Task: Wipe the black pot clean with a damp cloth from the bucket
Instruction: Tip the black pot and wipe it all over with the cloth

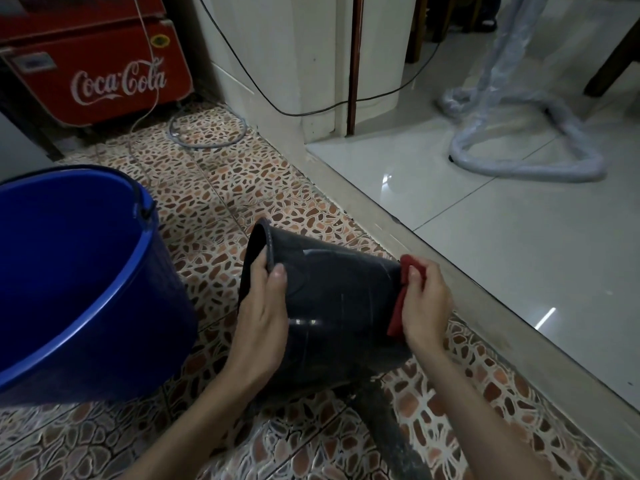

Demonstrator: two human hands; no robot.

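A black plastic pot (332,299) lies tipped on its side above the patterned floor, its mouth facing left toward the blue bucket (79,271). My left hand (263,306) grips the pot's rim, thumb outside and fingers inside. At the pot's base, my right hand (424,299) presses a red cloth (398,306) against the bottom. Most of the cloth is hidden behind that hand and the pot.
The bucket stands at the left, close to the pot. A red Coca-Cola cooler (97,71) is at the back left, with cables (207,133) on the floor. A raised step (450,271) runs diagonally on the right. A plastic-wrapped hose (519,161) lies on white tiles. A dark object (388,427) sits under the pot.
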